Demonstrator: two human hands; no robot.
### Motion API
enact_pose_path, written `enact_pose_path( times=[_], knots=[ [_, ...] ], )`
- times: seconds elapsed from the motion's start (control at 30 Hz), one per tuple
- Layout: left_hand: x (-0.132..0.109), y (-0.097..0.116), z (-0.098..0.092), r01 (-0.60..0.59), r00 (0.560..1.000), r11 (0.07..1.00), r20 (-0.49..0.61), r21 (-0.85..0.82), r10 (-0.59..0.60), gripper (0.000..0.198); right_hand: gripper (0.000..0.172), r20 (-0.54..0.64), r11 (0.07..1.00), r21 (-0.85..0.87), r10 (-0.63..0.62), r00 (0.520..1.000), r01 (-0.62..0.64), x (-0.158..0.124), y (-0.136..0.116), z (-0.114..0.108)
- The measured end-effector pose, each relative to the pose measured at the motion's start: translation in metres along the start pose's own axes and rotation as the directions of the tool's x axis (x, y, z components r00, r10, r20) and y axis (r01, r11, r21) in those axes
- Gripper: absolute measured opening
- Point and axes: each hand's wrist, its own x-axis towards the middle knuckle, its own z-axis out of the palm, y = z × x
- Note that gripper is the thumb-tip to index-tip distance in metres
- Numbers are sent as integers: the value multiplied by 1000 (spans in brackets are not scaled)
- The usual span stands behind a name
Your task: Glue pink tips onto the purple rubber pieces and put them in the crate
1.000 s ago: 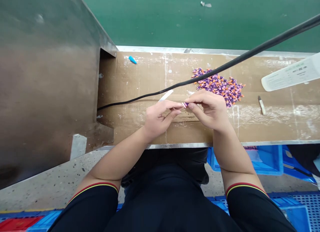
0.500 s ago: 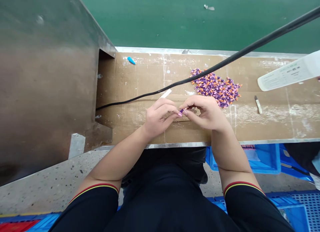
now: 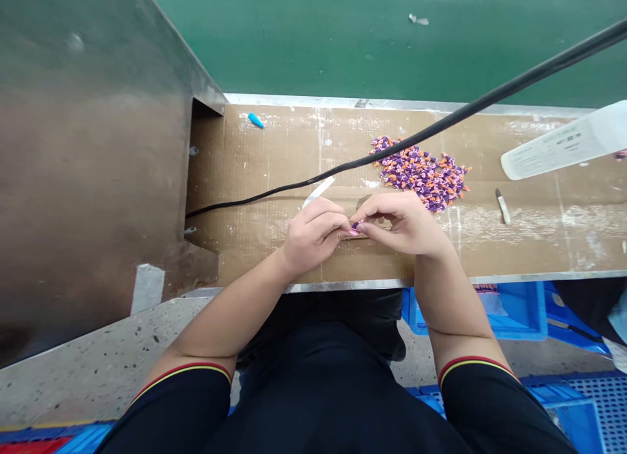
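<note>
On one brown worktop [image 3: 539, 238] beside one metal box [image 3: 88, 147], left hand [image 3: 308, 237] and right hand [image 3: 407, 222] pinch one purple piece [image 3: 354, 226] near one pile [image 3: 421, 173]

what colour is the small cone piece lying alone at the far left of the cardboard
The cone piece is bright blue, seen best in the head view.

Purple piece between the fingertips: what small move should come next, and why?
Likely a gentle squeeze or twist of the purple piece where it is. The left hand and right hand both pinch it at their fingertips, just above the cardboard, so it seems mid-handling; the pile of purple and orange pieces lies apart, beyond the right hand.
</note>
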Motion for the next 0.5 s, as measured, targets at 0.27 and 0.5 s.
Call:
enact_pose_path(
  times=[0.27,0.5],
  knots=[
    [3,0,1,-74,996,997,-41,37,76,9,11,-4,992,106,71,997,-71,0,7,0],
    [11,8,-11,-94,995,995,-17,32,95,19,11,89,927,298,209,974,-226,9,11,4]
  ],
)
